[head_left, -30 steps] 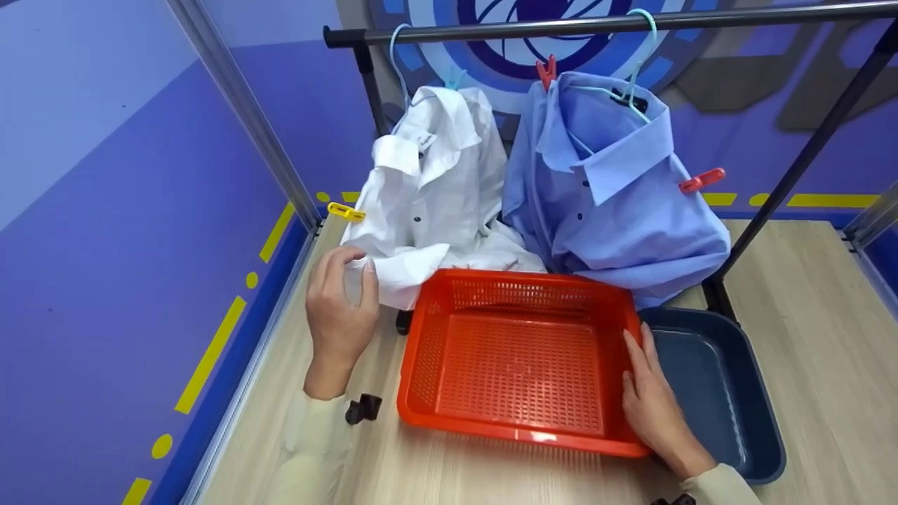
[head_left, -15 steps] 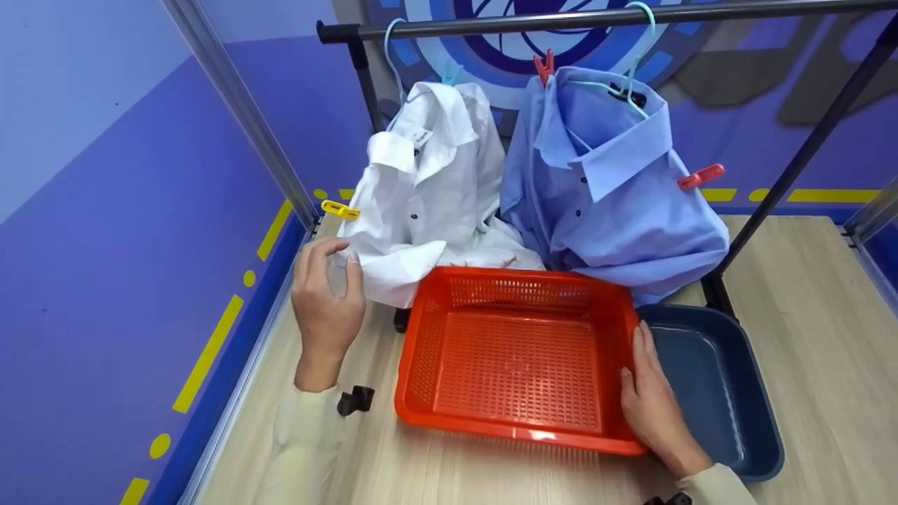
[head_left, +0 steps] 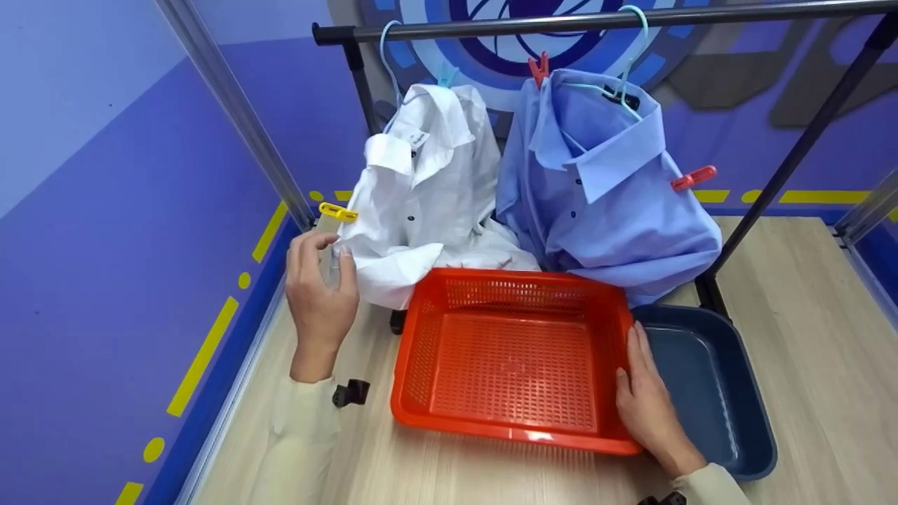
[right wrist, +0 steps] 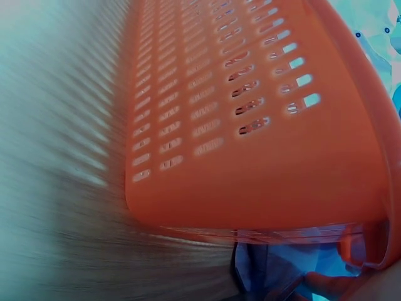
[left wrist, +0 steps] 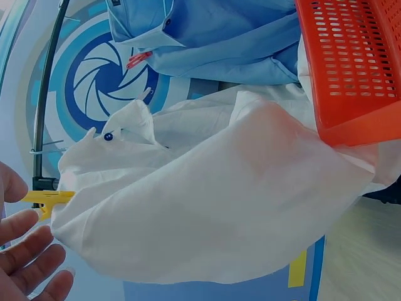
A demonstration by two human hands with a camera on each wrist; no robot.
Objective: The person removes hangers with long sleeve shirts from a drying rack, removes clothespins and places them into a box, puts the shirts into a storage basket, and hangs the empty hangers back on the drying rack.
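My left hand (head_left: 319,294) is beside the left edge of a white shirt (head_left: 449,189), thumb and fingers apart with nothing held. A yellow clothespin (head_left: 338,212) is clipped to that shirt just above the fingertips; in the left wrist view, the clothespin (left wrist: 49,197) lies close to the spread fingers (left wrist: 31,254). With my right hand (head_left: 649,396) I hold the right rim of a red perforated plastic basket (head_left: 515,440), thumb on the inner side. The right wrist view shows the basket's wall (right wrist: 250,182) up close, with fingertips (right wrist: 326,283) partly hidden below its rim.
A blue shirt (head_left: 617,203) hangs from a black rail (head_left: 491,27), with red clothespins (head_left: 694,178) on it. A dark blue tray (head_left: 754,407) lies right of the basket, partly under it. At left stands a purple wall (head_left: 105,294).
My left hand has drawn a little left and up, away from the white shirt's lower edge. My right hand stays on the basket, and the whole view has shifted slightly.
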